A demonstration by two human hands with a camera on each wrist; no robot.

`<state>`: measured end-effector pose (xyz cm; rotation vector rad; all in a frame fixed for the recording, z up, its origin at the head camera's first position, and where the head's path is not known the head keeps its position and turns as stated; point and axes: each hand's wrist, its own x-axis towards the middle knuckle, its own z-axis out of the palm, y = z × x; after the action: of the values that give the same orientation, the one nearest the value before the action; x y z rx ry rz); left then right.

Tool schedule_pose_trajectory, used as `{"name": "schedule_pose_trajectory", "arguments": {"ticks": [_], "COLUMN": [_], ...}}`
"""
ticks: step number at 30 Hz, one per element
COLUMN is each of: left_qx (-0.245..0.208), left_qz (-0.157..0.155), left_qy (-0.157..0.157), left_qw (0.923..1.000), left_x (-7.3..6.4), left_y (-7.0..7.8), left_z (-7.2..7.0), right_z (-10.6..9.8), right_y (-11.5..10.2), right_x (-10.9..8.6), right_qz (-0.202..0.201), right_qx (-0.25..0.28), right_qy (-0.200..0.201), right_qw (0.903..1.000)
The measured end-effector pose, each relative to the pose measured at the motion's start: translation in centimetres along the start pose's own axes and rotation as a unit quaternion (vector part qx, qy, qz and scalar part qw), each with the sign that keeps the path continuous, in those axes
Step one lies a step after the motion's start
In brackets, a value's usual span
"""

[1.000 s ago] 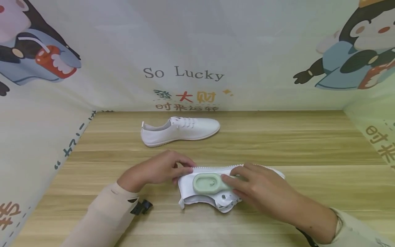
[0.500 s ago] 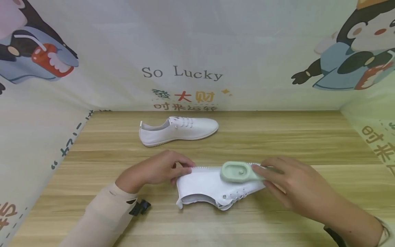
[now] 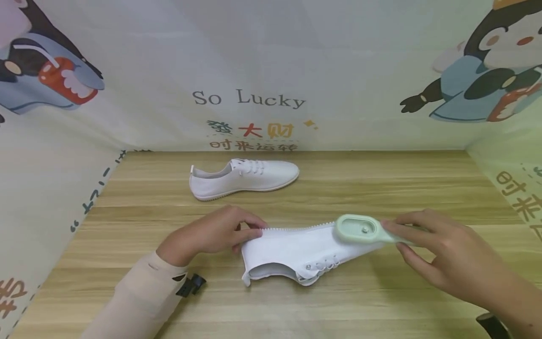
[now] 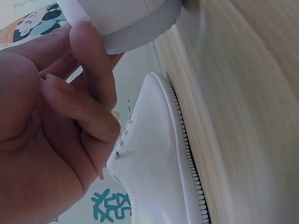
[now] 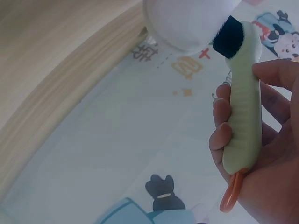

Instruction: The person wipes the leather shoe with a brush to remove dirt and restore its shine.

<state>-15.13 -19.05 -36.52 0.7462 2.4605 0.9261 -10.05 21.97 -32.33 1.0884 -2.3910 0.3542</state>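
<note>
A white lace-up shoe lies on its side, its toothed sole edge facing the back and its opening facing me. My left hand pinches the heel end of its sole between thumb and fingers. In my right hand is a light green brush, gripped by its handle. The brush head overlaps the toe part of the shoe. Seen in the right wrist view, dark bristles meet the white toe, and an orange loop hangs from the handle's end.
The matching white shoe stands upright farther back on the wooden table, toe to the right. A printed cloth with cartoon figures and lettering encloses the back and sides.
My right hand has slid the brush rightward along the shoe, from near the heel to the toe. My left hand keeps its hold at the heel.
</note>
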Motion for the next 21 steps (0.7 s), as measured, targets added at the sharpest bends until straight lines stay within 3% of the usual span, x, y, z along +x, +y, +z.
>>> {"name": "schedule_pose_trajectory", "arguments": {"ticks": [10,17,21], "left_qx": [0.004,0.014,0.007], "left_qz": [-0.002,0.002,-0.003], "left_qy": [0.000,0.005,0.001], "left_qw": [1.0000,0.9999,1.0000], "left_x": [0.0,-0.1,-0.2], "left_y": [0.3,0.5,0.5], "left_z": [0.0,-0.2,-0.2], "right_z": [-0.7,0.6,1.8], "right_y": [1.0,0.4,-0.5], "right_x": [-0.3,1.0,2.1], "right_qz": [0.025,0.003,-0.022], "right_qx": [0.001,0.035,0.054], "right_qy": [0.005,-0.001,-0.024], "right_qw": [0.9997,0.9994,0.9980]}}
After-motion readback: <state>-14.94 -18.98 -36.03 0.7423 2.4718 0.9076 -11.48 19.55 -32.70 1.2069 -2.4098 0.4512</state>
